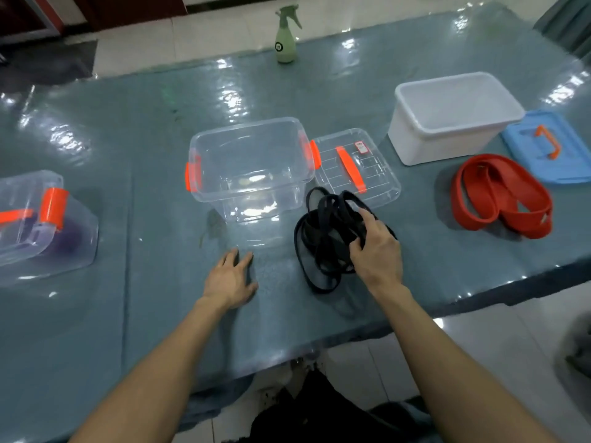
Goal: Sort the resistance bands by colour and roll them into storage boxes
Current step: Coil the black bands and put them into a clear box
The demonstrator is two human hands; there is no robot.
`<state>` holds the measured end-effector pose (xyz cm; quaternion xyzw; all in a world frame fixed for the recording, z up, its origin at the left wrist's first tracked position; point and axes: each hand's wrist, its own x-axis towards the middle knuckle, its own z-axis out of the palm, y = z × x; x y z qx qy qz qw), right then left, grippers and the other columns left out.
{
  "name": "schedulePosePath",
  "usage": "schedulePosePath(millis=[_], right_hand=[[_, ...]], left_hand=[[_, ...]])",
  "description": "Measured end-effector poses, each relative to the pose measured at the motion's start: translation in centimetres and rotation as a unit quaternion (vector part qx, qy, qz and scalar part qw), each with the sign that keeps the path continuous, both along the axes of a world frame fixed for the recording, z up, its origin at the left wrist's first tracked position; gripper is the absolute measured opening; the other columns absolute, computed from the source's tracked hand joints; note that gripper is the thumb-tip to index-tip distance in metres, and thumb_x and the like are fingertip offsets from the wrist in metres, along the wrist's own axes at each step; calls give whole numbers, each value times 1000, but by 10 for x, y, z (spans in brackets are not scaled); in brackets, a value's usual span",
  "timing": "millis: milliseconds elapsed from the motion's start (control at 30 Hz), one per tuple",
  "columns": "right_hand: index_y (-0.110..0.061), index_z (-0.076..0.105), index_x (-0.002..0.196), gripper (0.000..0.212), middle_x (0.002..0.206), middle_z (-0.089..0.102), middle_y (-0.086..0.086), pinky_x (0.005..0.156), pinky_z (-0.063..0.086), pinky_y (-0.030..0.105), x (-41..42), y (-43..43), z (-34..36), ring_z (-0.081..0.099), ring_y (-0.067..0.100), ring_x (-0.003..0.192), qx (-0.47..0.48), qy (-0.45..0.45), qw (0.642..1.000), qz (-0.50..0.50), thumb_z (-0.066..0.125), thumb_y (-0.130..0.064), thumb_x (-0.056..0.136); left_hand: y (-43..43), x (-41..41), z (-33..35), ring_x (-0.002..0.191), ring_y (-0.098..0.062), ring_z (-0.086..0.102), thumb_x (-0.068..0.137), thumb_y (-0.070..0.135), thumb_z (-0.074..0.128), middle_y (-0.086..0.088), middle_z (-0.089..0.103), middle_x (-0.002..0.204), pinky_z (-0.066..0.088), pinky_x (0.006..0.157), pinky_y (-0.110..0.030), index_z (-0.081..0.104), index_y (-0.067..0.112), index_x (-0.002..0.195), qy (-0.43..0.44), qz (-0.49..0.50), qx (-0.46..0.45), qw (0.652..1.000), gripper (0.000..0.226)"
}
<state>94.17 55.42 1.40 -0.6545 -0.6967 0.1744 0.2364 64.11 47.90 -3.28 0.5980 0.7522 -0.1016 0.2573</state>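
Resistance bands in black [319, 233] lie in a loose tangle on the tabletop [128, 139], partly under the right hand [377, 251]. That hand's fingers are curled into the loops and grip several strands. The left hand [230, 279] rests on the tabletop beside the tangle, fingers spread, holding nothing.

Hazards:
- Snagging. The strands are narrow, flat and elastic, and cross one another at many points. Lifting by one loop would probably tighten the knot instead of freeing a band.
- Recoil. A stretched strand that slips from the grip may snap back.
- Sliding. The tabletop cover is glossy, wrinkled film; a roll set down on it could slip or spring open.
- Tipping. The clear box [243, 183] just beyond the hands is thin, light, rigid plastic with orange latches. A trailing loop caught on its rim could drag it.
- Mixing colours. The red bands [499, 196], wider and matte, lie well to the right of the right hand, apart from the black ones.

The clear lid [367, 174], ribbed and flat, lies just beyond the right hand, with black loops resting on its near edge.
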Motion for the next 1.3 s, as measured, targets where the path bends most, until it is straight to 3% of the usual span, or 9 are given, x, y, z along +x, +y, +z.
schedulePosePath(millis=[133, 300, 467, 600, 667, 733, 800, 1033, 1300], right_hand=[[-26, 59, 151, 65, 131, 67, 7, 92, 59, 51, -8, 0, 45, 70, 38, 103, 50, 16, 999, 7, 61, -3, 90], [-23, 67, 142, 63, 135, 69, 3, 104, 54, 42, -24, -4, 104, 67, 29, 123, 131, 39, 990, 24, 65, -2, 83], [-27, 50, 156, 68, 133, 67, 4, 107, 52, 45, -42, -9, 159, 64, 28, 122, 157, 54, 980, 109, 64, -4, 94], [-25, 22, 169, 83, 142, 68, -4, 107, 51, 40, -57, -19, 181, 66, 24, 124, 91, 38, 979, 178, 64, -3, 100], [-21, 33, 163, 73, 142, 68, -8, 110, 50, 42, -68, -22, 187, 66, 23, 127, 90, 33, 969, 228, 61, 0, 100], [-22, 43, 157, 62, 140, 69, -8, 109, 51, 41, -81, -20, 191, 66, 21, 125, 112, 44, 960, 253, 60, -2, 101], [-25, 45, 155, 61, 138, 66, -8, 108, 53, 38, -94, -16, 186, 66, 16, 120, 129, 73, 956, 253, 65, -9, 100], [-24, 28, 168, 119, 161, 51, 1, 118, 46, 38, -131, -19, 88, 53, 18, 145, -131, 19, 949, 286, 92, -61, 75], [-17, 37, 165, 90, 164, 50, 5, 112, 40, 30, -207, -24, 8, 51, 24, 148, -258, -8, 912, 319, 82, -44, 92]], left_hand=[[9, -14, 33, 147, -30, 54, 104, 37, 73, -14, 50, 164, 39, 118, -30, 50, 17, 161, -127, -12, -12, 992, 65], [6, -8, 78, 146, -21, 54, 97, 32, 83, -1, 58, 159, 45, 121, -38, 57, 20, 156, -245, 14, 148, 958, 66], [20, 19, 131, 154, -15, 42, 83, 39, 95, 2, 34, 173, 47, 119, -41, 21, 32, 172, -364, -8, 253, 896, 116], [37, 20, 158, 168, -24, 10, 71, 45, 100, -2, 6, 181, 20, 130, -42, 9, 33, 174, -247, -31, 383, 890, 138], [42, 12, 167, 162, -29, 28, 76, 41, 98, -9, 29, 175, 27, 127, -44, 44, 29, 164, -230, -55, 381, 894, 104], [44, 0, 175, 127, -25, 67, 90, 29, 89, -8, 74, 133, 49, 108, -46, 76, 21, 124, -311, -40, 350, 883, 38], [41, -16, 183, 88, -19, 79, 98, 15, 76, -3, 81, 85, 58, 86, -46, 70, 20, 98, -370, 19, 323, 871, 8], [19, -97, 233, 48, -20, 53, 73, 7, 43, 1, 59, 51, 40, 52, -29, 52, 42, 79, -392, 177, 432, 793, 36], [-34, -181, 246, 50, -13, 46, 83, -1, 43, 8, 54, 58, 39, 48, -26, 54, 31, 87, -378, 319, 502, 709, 34]])
